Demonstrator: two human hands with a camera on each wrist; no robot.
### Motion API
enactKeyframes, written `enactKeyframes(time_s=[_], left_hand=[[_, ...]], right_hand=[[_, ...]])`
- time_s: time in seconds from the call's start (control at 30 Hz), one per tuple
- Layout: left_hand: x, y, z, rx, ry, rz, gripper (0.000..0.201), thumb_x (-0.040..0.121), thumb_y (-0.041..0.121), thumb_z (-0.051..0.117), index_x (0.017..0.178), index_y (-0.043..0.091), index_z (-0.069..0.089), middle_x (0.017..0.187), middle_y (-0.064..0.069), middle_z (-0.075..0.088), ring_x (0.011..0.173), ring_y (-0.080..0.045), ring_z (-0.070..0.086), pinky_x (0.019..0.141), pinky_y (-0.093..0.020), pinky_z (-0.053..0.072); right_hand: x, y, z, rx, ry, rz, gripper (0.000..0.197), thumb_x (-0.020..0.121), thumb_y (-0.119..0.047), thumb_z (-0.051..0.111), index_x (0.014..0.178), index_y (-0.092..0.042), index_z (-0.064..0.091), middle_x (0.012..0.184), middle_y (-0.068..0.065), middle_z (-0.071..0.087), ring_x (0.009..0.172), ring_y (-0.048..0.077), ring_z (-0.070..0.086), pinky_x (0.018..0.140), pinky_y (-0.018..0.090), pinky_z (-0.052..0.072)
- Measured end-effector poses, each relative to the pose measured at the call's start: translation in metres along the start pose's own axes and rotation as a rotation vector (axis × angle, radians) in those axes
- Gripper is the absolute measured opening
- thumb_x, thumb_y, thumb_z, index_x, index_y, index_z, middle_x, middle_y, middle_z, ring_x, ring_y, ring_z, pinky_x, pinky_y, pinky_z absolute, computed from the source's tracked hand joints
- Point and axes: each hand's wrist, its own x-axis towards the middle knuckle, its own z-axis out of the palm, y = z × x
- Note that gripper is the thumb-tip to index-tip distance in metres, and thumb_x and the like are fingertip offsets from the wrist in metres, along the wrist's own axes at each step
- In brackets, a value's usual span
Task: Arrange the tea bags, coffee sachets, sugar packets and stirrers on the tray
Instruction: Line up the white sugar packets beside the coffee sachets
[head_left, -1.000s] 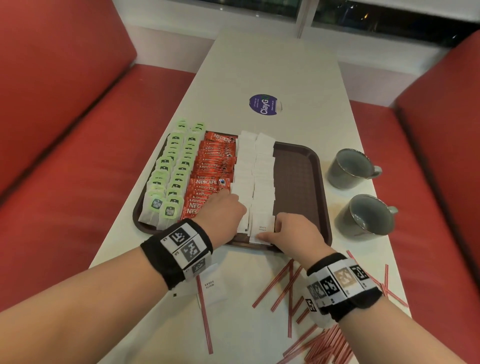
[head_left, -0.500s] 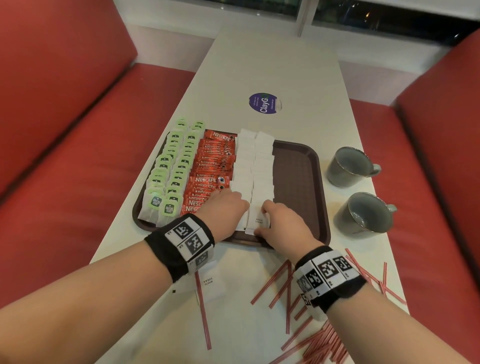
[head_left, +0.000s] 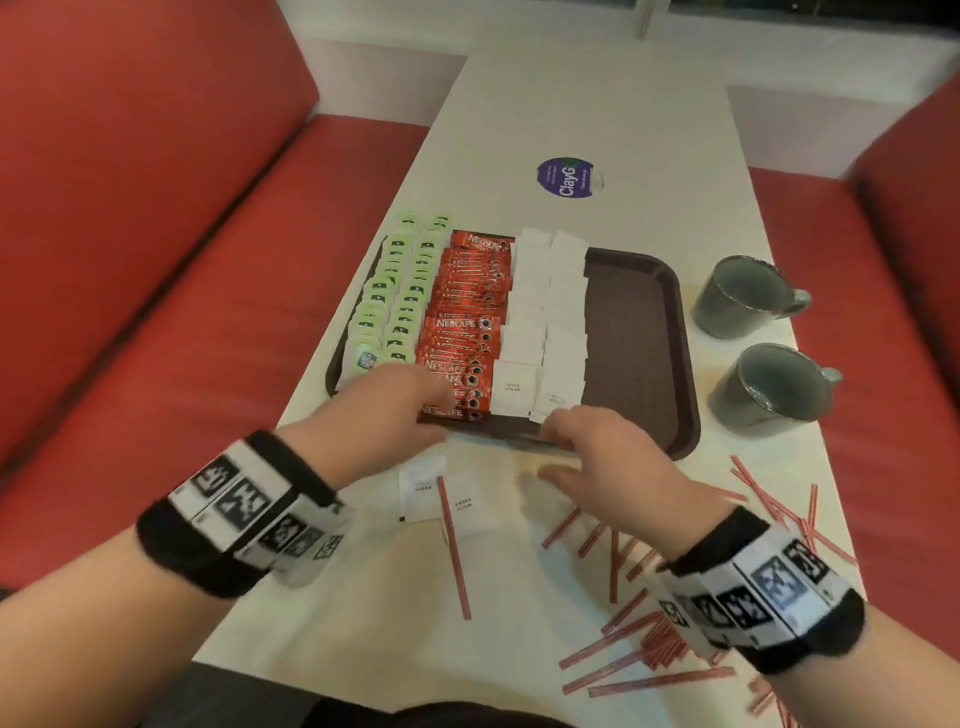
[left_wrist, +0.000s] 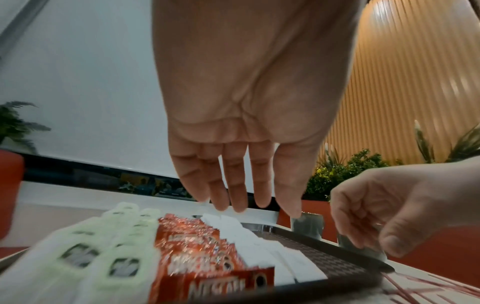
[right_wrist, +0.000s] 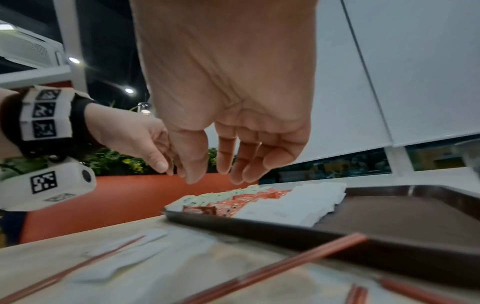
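On the textured brown tray (head_left: 641, 332), flat paper sugar packets (head_left: 545, 317) lie in rows.

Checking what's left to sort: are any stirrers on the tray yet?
No. The red stirrers all lie on the table, and the tray holds only tea bags, coffee sachets and sugar packets.

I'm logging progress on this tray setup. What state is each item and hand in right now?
tea bags: two rows on the tray.
coffee sachets: one row on the tray.
sugar packets: two rows on the tray.
loose sugar packets: on the table.
stirrers: scattered on the table.
tray: right part bare.
mugs: upright, look empty.
left hand: open, empty.
right hand: open, empty.
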Motion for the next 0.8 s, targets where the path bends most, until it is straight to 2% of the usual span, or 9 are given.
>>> enactKeyframes(time_s=[0.07,0.17,0.23,0.33,0.43,0.63,0.73,0.8], left_hand=[[-0.019,-0.009,0.014,0.023,-0.096,-0.073,0.038,0.085,0.034,0.066,0.121,0.027,0.058,0.124,0.009,0.056,0.113,-0.012,0.052,0.096,-0.027,0.042],[-0.031,-0.012,0.042,0.042,-0.166,-0.152,0.063,0.08,0.042,0.068,0.136,0.024,0.045,0.133,0.006,0.048,0.119,-0.014,0.048,0.1,-0.026,0.039],[-0.031,-0.011,0.057,0.057,-0.155,-0.195,0.071,0.078,0.042,0.07,0.139,0.02,0.041,0.131,0.002,0.046,0.12,-0.017,0.047,0.1,-0.03,0.04],[-0.028,-0.011,0.067,0.036,-0.139,-0.263,0.07,0.075,0.037,0.073,0.136,0.017,0.043,0.127,-0.001,0.046,0.116,-0.021,0.05,0.097,-0.033,0.043],[-0.026,-0.011,0.068,0.003,-0.123,-0.3,0.074,0.074,0.034,0.076,0.137,0.019,0.04,0.129,-0.002,0.045,0.118,-0.021,0.05,0.097,-0.03,0.043],[-0.028,-0.008,0.064,-0.077,-0.072,-0.332,0.06,0.067,0.028,0.081,0.117,0.021,0.05,0.108,0.002,0.047,0.099,-0.02,0.054,0.081,-0.026,0.044],[-0.03,-0.012,0.064,-0.115,-0.03,-0.341,0.054,0.071,0.022,0.078,0.117,0.02,0.05,0.113,0.0,0.054,0.101,-0.019,0.055,0.078,-0.024,0.043],[-0.032,-0.015,0.065,-0.151,0.002,-0.354,0.046,0.075,0.018,0.074,0.115,0.02,0.051,0.113,0.0,0.058,0.097,-0.018,0.055,0.074,-0.023,0.041]], right_hand=[[-0.008,-0.014,0.01,-0.015,-0.077,-0.071,0.038,0.088,-0.041,0.061,0.122,-0.025,0.055,0.115,-0.005,0.055,0.109,0.017,0.051,0.089,0.031,0.043],[-0.002,-0.039,0.028,-0.111,-0.146,-0.158,0.051,0.089,-0.045,0.059,0.133,-0.02,0.049,0.125,0.001,0.049,0.114,0.023,0.047,0.095,0.036,0.042],[0.006,-0.052,0.039,-0.182,-0.171,-0.148,0.055,0.088,-0.045,0.06,0.133,-0.016,0.046,0.125,0.005,0.047,0.115,0.026,0.045,0.094,0.038,0.042],[0.015,-0.061,0.048,-0.245,-0.193,-0.089,0.05,0.087,-0.037,0.062,0.128,-0.012,0.046,0.123,0.008,0.046,0.114,0.029,0.045,0.088,0.04,0.043],[0.017,-0.06,0.052,-0.258,-0.211,-0.033,0.049,0.085,-0.033,0.066,0.124,-0.01,0.047,0.121,0.01,0.045,0.111,0.031,0.047,0.085,0.041,0.045],[0.023,-0.059,0.052,-0.173,-0.226,0.08,0.067,0.072,-0.034,0.077,0.126,-0.015,0.043,0.12,0.007,0.046,0.11,0.028,0.051,0.086,0.04,0.051],[0.025,-0.056,0.047,-0.182,-0.246,0.165,0.074,0.069,-0.034,0.082,0.128,-0.011,0.044,0.121,0.008,0.05,0.11,0.028,0.054,0.088,0.041,0.052],[0.027,-0.052,0.044,-0.145,-0.236,0.195,0.064,0.07,-0.029,0.081,0.122,-0.01,0.05,0.118,0.007,0.056,0.106,0.026,0.057,0.086,0.038,0.053]])
